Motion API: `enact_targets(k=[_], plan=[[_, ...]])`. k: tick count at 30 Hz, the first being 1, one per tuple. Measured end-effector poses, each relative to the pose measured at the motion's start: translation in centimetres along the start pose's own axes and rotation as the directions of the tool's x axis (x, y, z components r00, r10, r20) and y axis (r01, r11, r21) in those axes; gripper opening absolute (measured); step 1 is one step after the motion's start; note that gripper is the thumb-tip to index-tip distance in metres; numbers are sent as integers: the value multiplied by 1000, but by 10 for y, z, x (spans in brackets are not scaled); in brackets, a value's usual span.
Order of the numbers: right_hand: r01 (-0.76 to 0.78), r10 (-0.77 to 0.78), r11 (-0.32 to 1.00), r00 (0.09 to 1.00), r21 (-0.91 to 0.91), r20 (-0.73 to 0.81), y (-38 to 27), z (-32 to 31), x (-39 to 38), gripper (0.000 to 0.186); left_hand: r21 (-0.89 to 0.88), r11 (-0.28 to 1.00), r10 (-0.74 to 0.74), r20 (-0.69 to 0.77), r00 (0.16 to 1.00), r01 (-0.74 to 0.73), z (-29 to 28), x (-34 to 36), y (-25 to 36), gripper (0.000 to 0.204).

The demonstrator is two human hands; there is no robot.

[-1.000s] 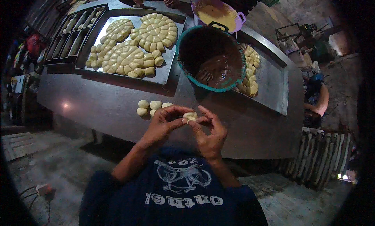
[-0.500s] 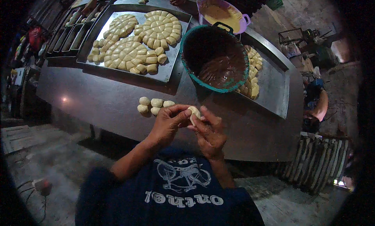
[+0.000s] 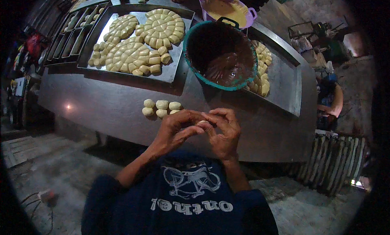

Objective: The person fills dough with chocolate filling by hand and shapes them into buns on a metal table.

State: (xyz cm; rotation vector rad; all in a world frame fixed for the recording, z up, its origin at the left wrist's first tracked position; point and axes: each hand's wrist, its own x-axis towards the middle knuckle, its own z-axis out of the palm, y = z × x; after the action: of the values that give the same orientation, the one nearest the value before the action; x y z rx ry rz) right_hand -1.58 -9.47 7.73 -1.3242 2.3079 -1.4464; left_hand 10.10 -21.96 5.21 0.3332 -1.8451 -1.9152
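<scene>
Moved since the earlier frame: dough piece point(image 3: 202, 122), one, now largely hidden between the fingers. Left hand point(image 3: 178, 127) and right hand point(image 3: 225, 133): fingers curled, tips nearly closed, both gripping it above the metal table point(image 3: 118, 101). Dough balls point(image 3: 161, 104), two rows, just beyond left hand. Farther: teal bucket point(image 3: 231, 88), brown-coated inside; dough-laden tray point(image 3: 170, 74), left.

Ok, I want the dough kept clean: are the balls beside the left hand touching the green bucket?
Apart: in the head view, table shows between the balls and the bucket.
</scene>
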Motion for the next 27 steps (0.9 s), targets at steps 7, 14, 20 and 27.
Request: enact_targets(k=[7, 14, 20, 27], plan=[[-238, 207, 961, 956, 138, 206, 31, -5, -7, 11, -156, 966, -214, -23, 977, 208, 7, -4, -19, 12], [-734, 503, 438, 679, 520, 535, 73, -3, -24, 23, -379, 886, -313, -63, 948, 267, 25, -10, -38, 38], [-652, 452, 598, 755, 466, 476, 55, 1, -22, 24, -658, 681, -321, 126, 939, 321, 19, -13, -58, 64], [113, -153, 958, 979, -263, -135, 59, -16, -33, 25, -612, 790, -185, -180, 966, 37, -14, -5, -39, 54]])
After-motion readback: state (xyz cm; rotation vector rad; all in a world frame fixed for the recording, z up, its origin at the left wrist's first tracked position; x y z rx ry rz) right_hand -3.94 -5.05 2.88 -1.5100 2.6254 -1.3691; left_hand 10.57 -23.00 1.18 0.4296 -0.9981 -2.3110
